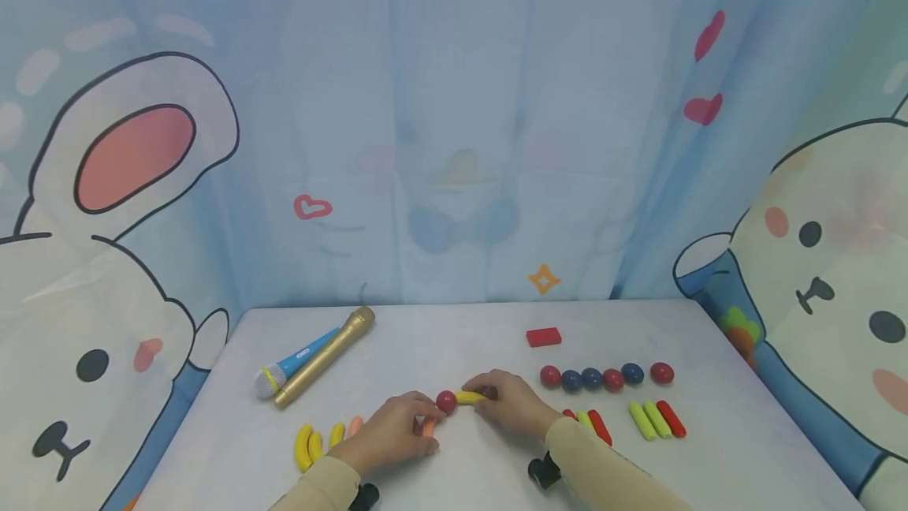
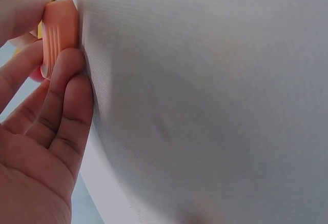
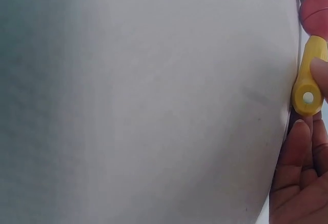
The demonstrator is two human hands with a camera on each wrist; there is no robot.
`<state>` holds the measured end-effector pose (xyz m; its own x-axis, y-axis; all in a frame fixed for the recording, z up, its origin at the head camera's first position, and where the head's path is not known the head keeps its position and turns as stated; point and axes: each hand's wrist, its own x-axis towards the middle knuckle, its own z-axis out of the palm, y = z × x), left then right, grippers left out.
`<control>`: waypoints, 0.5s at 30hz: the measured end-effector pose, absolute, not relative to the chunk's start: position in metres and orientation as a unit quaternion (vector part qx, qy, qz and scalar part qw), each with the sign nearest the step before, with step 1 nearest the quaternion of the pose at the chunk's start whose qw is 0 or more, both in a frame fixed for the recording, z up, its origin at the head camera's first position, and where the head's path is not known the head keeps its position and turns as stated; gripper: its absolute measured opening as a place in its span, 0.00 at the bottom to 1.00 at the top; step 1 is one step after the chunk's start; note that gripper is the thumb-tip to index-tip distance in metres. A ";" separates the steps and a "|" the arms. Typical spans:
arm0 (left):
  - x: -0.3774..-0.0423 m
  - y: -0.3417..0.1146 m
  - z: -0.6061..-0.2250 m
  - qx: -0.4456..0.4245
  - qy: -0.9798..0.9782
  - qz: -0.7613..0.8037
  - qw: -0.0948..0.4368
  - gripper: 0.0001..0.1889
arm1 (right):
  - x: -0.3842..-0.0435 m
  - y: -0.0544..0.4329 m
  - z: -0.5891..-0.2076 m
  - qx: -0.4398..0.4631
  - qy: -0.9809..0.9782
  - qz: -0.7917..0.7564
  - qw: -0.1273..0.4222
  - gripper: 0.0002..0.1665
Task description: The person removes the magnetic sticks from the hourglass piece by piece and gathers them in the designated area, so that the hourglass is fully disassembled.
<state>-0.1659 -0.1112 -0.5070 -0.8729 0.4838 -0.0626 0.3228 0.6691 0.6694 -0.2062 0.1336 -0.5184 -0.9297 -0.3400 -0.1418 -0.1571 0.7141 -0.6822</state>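
Near the middle of the table, my left hand (image 1: 397, 430) pinches a peach-orange ridged piece (image 2: 60, 32) between thumb and fingers. My right hand (image 1: 516, 403) grips a curved yellow piece (image 1: 468, 398); the right wrist view shows a round hole in its near end. Between the hands sits a red ball (image 1: 446, 401), touching the yellow piece's far tip. The left fingertips are close to the ball. Whether the orange piece meets it is hidden by fingers.
Left lie several yellow curved pieces (image 1: 303, 448), a gold microphone (image 1: 325, 358) and a blue one (image 1: 307, 353). Right are red and blue balls (image 1: 592, 378), green and red sticks (image 1: 658, 419), more sticks (image 1: 598, 426) by the right forearm, and a red block (image 1: 544, 337).
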 end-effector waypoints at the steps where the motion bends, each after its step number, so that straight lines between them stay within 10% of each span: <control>1: -0.166 -0.111 -0.506 0.223 0.906 0.340 0.117 0.22 | -0.206 0.134 -0.518 -0.135 0.916 -0.354 0.130 0.17; 15: -0.166 -0.110 -0.502 0.209 0.906 0.345 0.131 0.21 | -0.205 0.135 -0.516 -0.145 0.913 -0.360 0.130 0.17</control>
